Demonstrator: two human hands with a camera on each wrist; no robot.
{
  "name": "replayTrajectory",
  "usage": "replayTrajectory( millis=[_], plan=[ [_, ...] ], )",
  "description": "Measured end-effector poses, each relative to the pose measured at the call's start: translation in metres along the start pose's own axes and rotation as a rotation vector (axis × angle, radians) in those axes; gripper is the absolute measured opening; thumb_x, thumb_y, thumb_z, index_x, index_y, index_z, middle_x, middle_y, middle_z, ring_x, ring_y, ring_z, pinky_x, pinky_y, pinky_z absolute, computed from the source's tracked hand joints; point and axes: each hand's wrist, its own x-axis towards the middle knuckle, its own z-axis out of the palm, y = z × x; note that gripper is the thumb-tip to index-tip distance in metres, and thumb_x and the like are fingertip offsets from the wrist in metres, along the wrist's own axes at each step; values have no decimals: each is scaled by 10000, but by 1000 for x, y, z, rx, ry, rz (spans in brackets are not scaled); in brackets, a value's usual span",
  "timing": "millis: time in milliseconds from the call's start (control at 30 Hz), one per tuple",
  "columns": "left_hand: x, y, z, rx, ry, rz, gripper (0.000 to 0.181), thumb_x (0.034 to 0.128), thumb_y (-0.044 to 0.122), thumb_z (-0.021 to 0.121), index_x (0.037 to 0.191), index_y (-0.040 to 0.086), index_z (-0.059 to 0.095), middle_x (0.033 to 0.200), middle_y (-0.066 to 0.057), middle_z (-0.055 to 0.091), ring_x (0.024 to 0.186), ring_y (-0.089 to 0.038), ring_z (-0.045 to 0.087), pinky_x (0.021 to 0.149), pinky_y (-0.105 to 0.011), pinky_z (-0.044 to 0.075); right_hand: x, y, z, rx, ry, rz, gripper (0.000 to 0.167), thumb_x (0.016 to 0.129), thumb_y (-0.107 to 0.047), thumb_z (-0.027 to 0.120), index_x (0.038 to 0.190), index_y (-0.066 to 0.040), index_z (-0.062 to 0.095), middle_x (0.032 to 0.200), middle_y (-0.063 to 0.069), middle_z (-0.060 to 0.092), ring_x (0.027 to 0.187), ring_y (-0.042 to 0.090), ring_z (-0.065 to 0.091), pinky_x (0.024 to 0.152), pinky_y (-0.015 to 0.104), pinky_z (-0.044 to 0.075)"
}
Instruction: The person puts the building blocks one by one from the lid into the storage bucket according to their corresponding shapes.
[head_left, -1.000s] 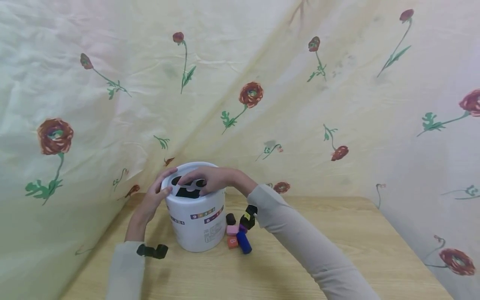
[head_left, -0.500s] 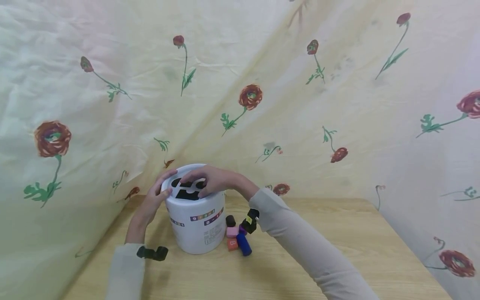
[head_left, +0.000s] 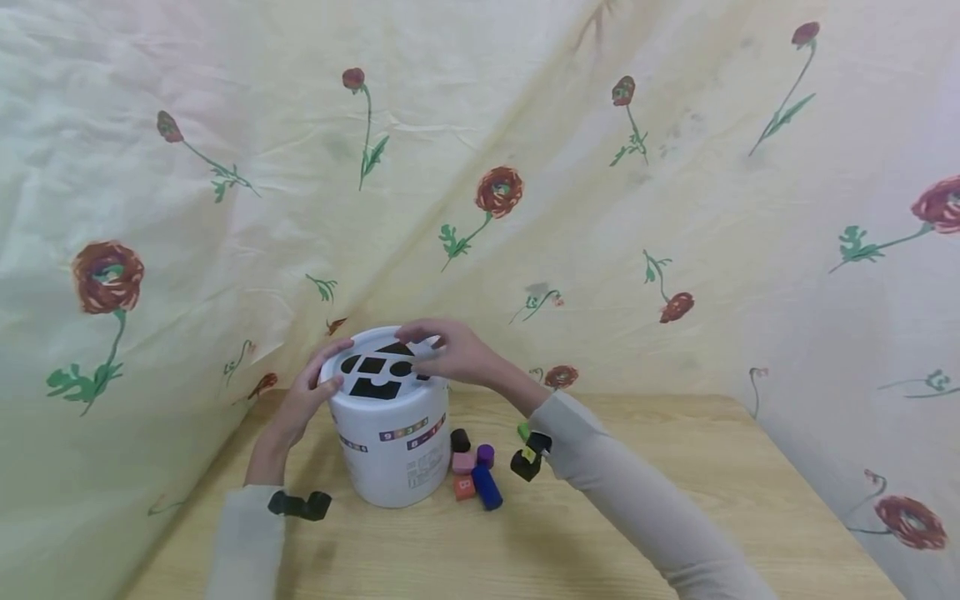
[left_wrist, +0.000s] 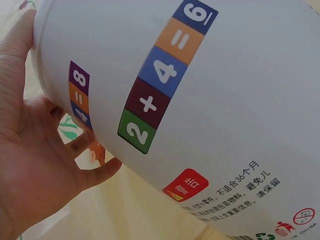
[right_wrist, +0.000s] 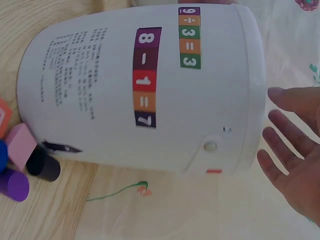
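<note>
A white lidded bucket (head_left: 393,446) with printed sums stands upright on the table. Dark shaped holes, among them a square and a round one, pierce its lid (head_left: 352,385). My left hand (head_left: 303,400) holds the bucket's left side at the rim, thumb and fingers spread around it; the left wrist view shows the palm (left_wrist: 42,165) beside the wall. Over the lid's right part is my right hand (head_left: 453,350), fingers loosely bent. In the right wrist view the right hand's fingers (right_wrist: 285,142) are by the rim, and no object shows between them.
Right of the bucket lie several blocks: a black one (head_left: 460,440), a pink one (head_left: 463,462), a purple one (head_left: 486,456), a blue cylinder (head_left: 487,489) and an orange one (head_left: 464,487). A green block (head_left: 523,430) lies farther right. Flowered cloth (head_left: 585,233) hangs behind.
My right hand has moved right across the lid, uncovering the square and round holes. The green block has come into view beside the right wrist. My left hand stays at the bucket.
</note>
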Motion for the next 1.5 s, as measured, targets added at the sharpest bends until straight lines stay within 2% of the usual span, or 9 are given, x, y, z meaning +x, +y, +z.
replayTrajectory(
  millis=[133, 267, 367, 600, 800, 1033, 1133, 1367, 1500],
  plan=[
    [-2, 3, -3, 48, 2, -10, 596, 1005, 146, 521, 1575, 116, 348, 1670, -172, 197, 1458, -437, 304, 1108, -545, 361, -16, 12, -7, 26, 108, -22, 452, 901, -135, 742, 1342, -135, 642, 1320, 48, 685, 1257, 249, 604, 1031, 468, 499],
    [-4, 7, -9, 109, -5, -21, 604, 990, 151, 562, 1564, 120, 379, 1675, -166, 200, 1486, -466, 253, 1136, -680, 311, -34, 28, -9, 52, 170, -11, 429, 919, -163, 734, 1337, -132, 643, 1296, 47, 688, 1234, 269, 611, 1015, 483, 506],
    [-3, 11, -12, 150, -9, -29, 595, 982, 150, 588, 1551, 138, 413, 1682, -134, 217, 1508, -455, 224, 1143, -729, 266, -49, 40, -9, 53, 173, 19, 429, 927, -174, 729, 1343, -124, 637, 1288, 60, 689, 1230, 297, 615, 1013, 489, 514],
    [-1, 15, -19, 246, -3, -54, 596, 968, 198, 640, 1532, 151, 452, 1671, -121, 263, 1511, -436, 219, 1134, -752, 234, -83, 68, 2, 2, 127, 64, 408, 927, -176, 729, 1323, -124, 646, 1235, 76, 713, 1174, 299, 649, 963, 458, 553],
    [-1, 19, -23, 308, 1, -26, 602, 948, 203, 683, 1505, 102, 479, 1617, -166, 345, 1498, -425, 261, 1150, -739, 207, -103, 89, 15, -25, 77, 68, 398, 919, -128, 725, 1302, -53, 647, 1188, 148, 721, 1105, 320, 669, 913, 442, 567],
    [-3, 27, -30, 387, -54, -48, 683, 929, 319, 725, 1531, 146, 454, 1625, -155, 338, 1500, -433, 264, 1130, -736, 242, -121, 105, 27, -55, 4, 65, 339, 933, -104, 712, 1257, -16, 665, 1170, 175, 725, 1063, 331, 682, 857, 386, 575],
    [-5, 29, -33, 383, -94, -51, 724, 919, 316, 737, 1551, 161, 421, 1644, -150, 305, 1501, -440, 255, 1116, -739, 261, -127, 110, 34, -64, -38, 70, 319, 935, -118, 718, 1235, -18, 678, 1166, 162, 731, 1056, 327, 681, 845, 368, 566],
    [-3, 25, -32, 355, -130, -48, 750, 929, 283, 725, 1579, 172, 368, 1670, -157, 241, 1485, -459, 257, 1096, -745, 294, -140, 115, 44, -83, -124, 58, 317, 923, -108, 731, 1215, 8, 685, 1148, 152, 730, 1063, 360, 656, 910, 511, 552],
    [0, 20, -27, 335, -123, -52, 745, 948, 274, 704, 1591, 173, 342, 1682, -160, 201, 1464, -473, 289, 1086, -725, 349, -145, 114, 47, -165, -111, 86, 340, 890, -173, 779, 1171, 0, 698, 1089, 131, 725, 1003, 311, 667, 851, 410, 570]
  ],
)
